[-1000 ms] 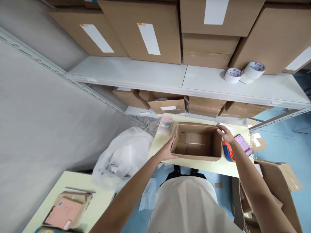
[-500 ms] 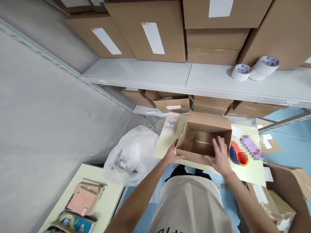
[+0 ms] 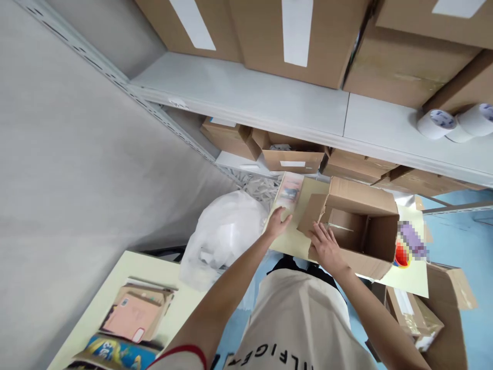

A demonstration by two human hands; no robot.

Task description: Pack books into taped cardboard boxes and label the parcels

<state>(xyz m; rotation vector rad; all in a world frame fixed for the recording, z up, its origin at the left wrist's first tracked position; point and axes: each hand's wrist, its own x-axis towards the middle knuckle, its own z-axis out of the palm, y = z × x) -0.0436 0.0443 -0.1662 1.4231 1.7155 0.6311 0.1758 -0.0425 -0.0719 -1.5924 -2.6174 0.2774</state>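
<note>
An open cardboard box (image 3: 370, 262) sits on the pale yellow table (image 3: 414, 282), its inside showing bare cardboard. One flap (image 3: 311, 213) is folded outward at its left end. My right hand (image 3: 327, 249) lies over the box's front left corner, fingers stretched out and touching the cardboard. To the left, my left hand (image 3: 278, 224) hovers apart from the box with its fingers spread and nothing in them. Just beyond it is a flat pinkish package in clear wrap (image 3: 290, 191).
A white plastic bag (image 3: 227, 231) bulges left of the table. Colourful cups (image 3: 402, 255) stand right of the box. Tape rolls (image 3: 437, 124) rest on the shelf (image 3: 246, 95) ahead. Parcels (image 3: 133, 316) lie on a side table; a large carton (image 3: 449, 318) stands at lower right.
My left hand has let go of the box and moved toward the package. My right hand went from the box's right side to its left corner. The left flap now sticks outward.
</note>
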